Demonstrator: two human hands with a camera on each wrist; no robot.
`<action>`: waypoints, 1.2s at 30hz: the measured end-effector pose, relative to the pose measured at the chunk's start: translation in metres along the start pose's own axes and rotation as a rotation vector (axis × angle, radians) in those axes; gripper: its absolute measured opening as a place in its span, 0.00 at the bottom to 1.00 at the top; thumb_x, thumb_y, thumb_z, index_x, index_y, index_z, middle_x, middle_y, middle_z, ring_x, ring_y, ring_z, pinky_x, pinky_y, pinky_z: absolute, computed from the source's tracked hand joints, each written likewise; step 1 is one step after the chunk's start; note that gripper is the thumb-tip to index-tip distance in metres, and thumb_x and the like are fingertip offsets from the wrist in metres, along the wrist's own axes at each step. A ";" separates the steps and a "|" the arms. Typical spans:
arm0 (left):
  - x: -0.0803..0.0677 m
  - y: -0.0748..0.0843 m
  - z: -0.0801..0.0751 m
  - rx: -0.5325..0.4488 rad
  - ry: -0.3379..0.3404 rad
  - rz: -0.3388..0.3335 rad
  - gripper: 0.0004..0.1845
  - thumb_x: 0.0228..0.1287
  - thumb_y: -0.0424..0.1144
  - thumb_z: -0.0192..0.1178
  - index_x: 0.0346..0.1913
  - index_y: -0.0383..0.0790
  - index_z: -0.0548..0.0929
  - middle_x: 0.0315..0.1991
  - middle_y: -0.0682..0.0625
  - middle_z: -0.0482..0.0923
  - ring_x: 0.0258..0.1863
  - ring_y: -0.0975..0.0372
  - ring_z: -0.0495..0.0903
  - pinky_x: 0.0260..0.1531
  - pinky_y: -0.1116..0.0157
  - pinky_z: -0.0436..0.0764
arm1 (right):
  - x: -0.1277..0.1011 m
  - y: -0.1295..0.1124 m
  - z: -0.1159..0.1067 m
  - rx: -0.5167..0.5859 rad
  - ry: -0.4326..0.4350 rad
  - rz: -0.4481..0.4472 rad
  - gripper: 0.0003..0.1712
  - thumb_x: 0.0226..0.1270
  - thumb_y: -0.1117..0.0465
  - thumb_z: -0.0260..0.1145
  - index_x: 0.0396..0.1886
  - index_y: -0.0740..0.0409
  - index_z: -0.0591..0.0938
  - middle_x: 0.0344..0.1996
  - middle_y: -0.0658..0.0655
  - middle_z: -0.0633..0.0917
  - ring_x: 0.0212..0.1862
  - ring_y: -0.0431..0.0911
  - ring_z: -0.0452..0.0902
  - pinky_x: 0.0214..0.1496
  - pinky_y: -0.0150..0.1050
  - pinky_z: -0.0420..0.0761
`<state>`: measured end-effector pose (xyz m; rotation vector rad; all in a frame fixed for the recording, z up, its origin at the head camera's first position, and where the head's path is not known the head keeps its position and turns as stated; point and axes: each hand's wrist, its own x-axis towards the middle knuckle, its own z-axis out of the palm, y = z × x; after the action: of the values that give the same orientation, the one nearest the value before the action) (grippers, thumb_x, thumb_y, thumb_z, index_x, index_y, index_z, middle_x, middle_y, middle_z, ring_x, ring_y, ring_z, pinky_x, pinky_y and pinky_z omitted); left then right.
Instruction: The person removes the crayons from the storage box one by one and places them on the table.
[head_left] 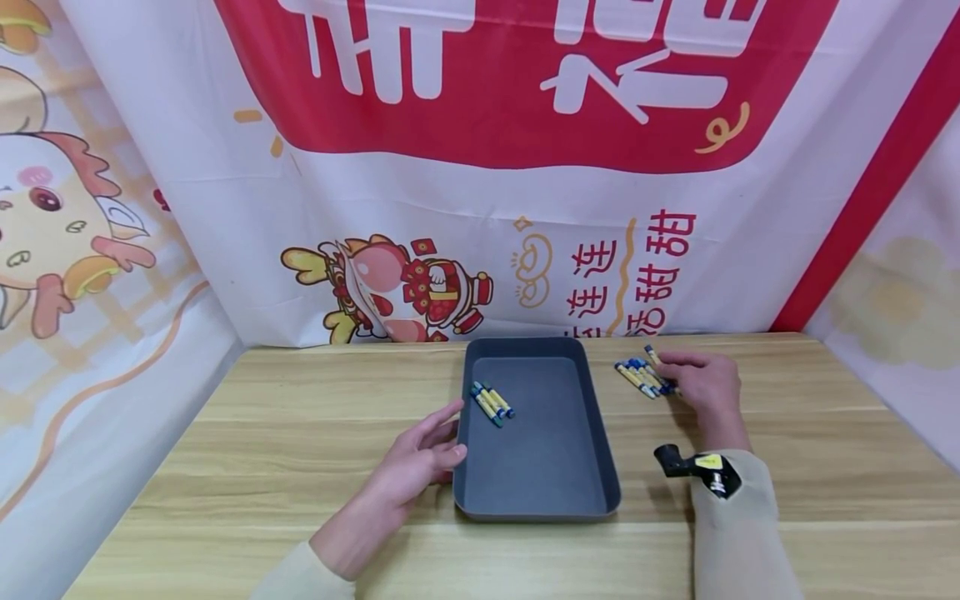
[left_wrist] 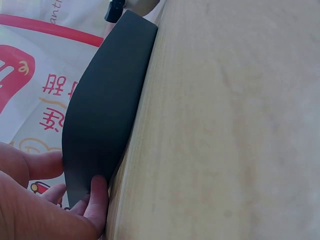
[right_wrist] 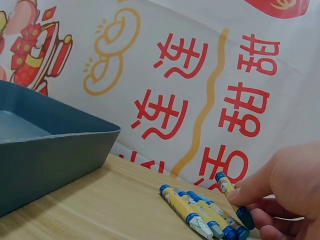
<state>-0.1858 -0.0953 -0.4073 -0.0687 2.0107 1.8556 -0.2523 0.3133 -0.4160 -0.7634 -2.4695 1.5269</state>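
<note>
I see the left hand (head_left: pixel 420 458) lying loosely open on the counter (head_left: pixel 262 450), fingers against the dark tray's (head_left: pixel 592 433) left wall (three crayons (head_left: pixel 492 402) lie inside, toward its far end). Near the counter's far edge, the right hand (head_left: pixel 701 383) pinches one crayon (right_wrist: pixel 235 201) lifted above the loose pile (head_left: pixel 643 377).

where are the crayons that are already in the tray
In the head view, three crayons lie together in the gray tray, near its far left corner, just beyond the left hand.
</note>
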 end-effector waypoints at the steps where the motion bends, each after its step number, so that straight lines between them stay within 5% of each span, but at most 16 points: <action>1: 0.000 0.000 0.000 0.001 0.000 0.000 0.36 0.75 0.32 0.62 0.81 0.58 0.68 0.82 0.37 0.64 0.74 0.45 0.75 0.59 0.53 0.83 | 0.000 0.000 0.000 -0.006 -0.002 0.004 0.23 0.74 0.55 0.70 0.67 0.52 0.85 0.73 0.63 0.79 0.74 0.56 0.70 0.60 0.41 0.72; 12: -0.001 0.000 0.000 0.001 -0.002 0.001 0.36 0.75 0.32 0.62 0.81 0.58 0.68 0.82 0.37 0.64 0.74 0.45 0.75 0.59 0.54 0.83 | 0.004 0.005 0.000 -0.052 -0.015 -0.002 0.22 0.75 0.55 0.69 0.65 0.54 0.85 0.74 0.63 0.78 0.78 0.62 0.67 0.76 0.57 0.68; 36: -0.001 0.001 -0.001 0.000 -0.005 0.000 0.36 0.75 0.32 0.62 0.81 0.58 0.68 0.82 0.37 0.64 0.74 0.45 0.75 0.61 0.53 0.82 | 0.005 0.008 0.000 -0.133 0.033 -0.009 0.21 0.75 0.51 0.69 0.62 0.54 0.87 0.72 0.63 0.80 0.78 0.64 0.65 0.78 0.61 0.64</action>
<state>-0.1852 -0.0961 -0.4064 -0.0643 2.0069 1.8544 -0.2542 0.3190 -0.4234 -0.7907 -2.5672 1.3467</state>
